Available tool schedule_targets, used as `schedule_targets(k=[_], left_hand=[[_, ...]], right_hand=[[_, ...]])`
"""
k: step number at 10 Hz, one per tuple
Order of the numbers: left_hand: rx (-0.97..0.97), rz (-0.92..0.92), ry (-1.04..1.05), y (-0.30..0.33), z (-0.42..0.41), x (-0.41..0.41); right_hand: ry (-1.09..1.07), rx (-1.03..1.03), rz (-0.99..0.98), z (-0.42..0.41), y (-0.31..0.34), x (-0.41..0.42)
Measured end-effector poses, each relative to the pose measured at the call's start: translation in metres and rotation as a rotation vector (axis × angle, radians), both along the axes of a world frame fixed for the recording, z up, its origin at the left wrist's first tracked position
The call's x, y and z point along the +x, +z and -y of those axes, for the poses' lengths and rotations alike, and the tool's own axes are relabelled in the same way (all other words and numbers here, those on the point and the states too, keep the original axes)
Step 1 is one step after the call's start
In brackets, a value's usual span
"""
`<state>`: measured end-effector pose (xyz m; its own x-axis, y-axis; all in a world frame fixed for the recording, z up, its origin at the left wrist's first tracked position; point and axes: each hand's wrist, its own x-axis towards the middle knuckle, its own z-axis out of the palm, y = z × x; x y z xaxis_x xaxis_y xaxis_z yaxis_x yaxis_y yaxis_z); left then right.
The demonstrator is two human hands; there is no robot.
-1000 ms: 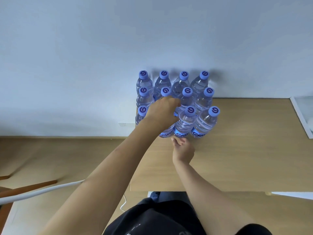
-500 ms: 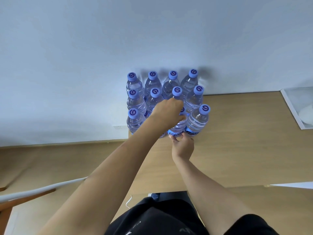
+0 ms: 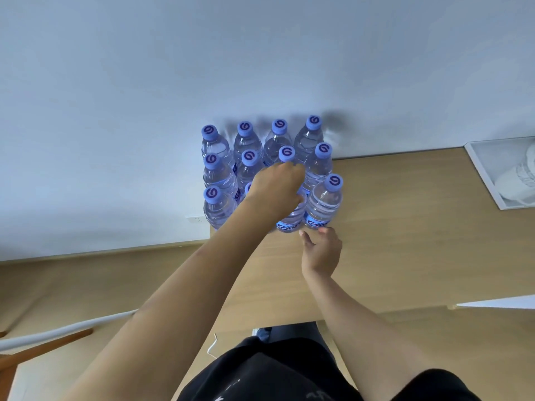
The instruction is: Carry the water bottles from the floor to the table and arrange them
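The water bottles (image 3: 322, 204) are clear ribbed plastic with round purple swirl-logo caps and blue labels, standing upright in a tight block at the back-left corner of the smooth wooden table (image 3: 405, 241). I count twelve, three rows of four. The left hand (image 3: 276, 192) is wrapped around a front-row bottle (image 3: 291, 218); the right hand (image 3: 321, 251) hangs loose just below, holding nothing.
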<state>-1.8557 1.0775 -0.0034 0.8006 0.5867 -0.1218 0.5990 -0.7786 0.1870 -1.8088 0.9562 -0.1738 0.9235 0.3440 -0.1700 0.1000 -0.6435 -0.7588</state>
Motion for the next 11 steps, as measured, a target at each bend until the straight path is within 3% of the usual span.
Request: schedule_targets(k=[2,4,9,10,11], left_hand=[[-0.114,0.073,-0.14,0.006,0.013,0.038],[-0.167,-0.054,-0.145,-0.005,0.016,0.056],[-0.179,-0.07,-0.169,-0.005,0.014,0.059],[-0.181,-0.015,-0.145,-0.002,0.019,0.051],[-0.081,0.186,-0.102,0.003,0.023,0.03]], right_hand=[[0.103,0.099,-0.07,0.006,0.004,0.039],[0.235,0.169,-0.116,0.005,0.008,0.053],[0.189,0.162,-0.132,0.004,0.011,0.047],[0.254,0.123,-0.169,0.007,0.014,0.049],[0.28,0.104,-0.181,0.013,0.022,0.055]])
